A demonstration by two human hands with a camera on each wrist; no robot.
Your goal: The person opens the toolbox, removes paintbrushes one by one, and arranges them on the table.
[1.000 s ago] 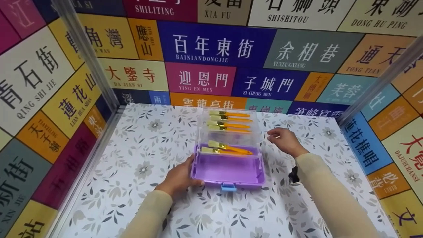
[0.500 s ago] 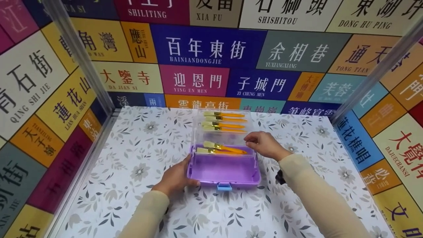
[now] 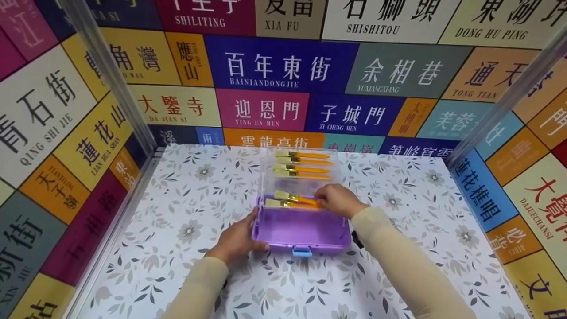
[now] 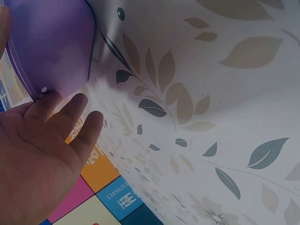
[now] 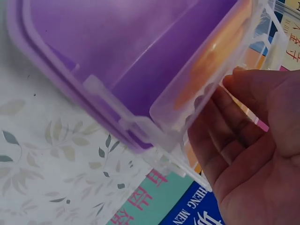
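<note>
A purple plastic box (image 3: 301, 228) stands open on the table, its blue latch (image 3: 302, 252) at the front. My left hand (image 3: 234, 239) grips its left side, thumb on the front rim and fingers along the outer wall. Clear trays fold up behind it. The lowest tray holds paintbrushes (image 3: 283, 203) with orange handles and pale bristles. Higher up, the clear tray (image 3: 297, 184) carries several more paintbrushes (image 3: 305, 170). My right hand (image 3: 339, 200) reaches the lowest tray's right end, its bent fingers over the brush handles. Whether they pinch a handle is hidden.
The table (image 3: 168, 266) has a white cover with grey leaves and flowers. Panels printed with street names (image 3: 283, 64) enclose the back and both sides. Metal posts (image 3: 119, 79) stand at the rear corners.
My right hand has moved left from beside the box to the brush handles in the lowest tray. My left hand keeps its grip on the box.
</note>
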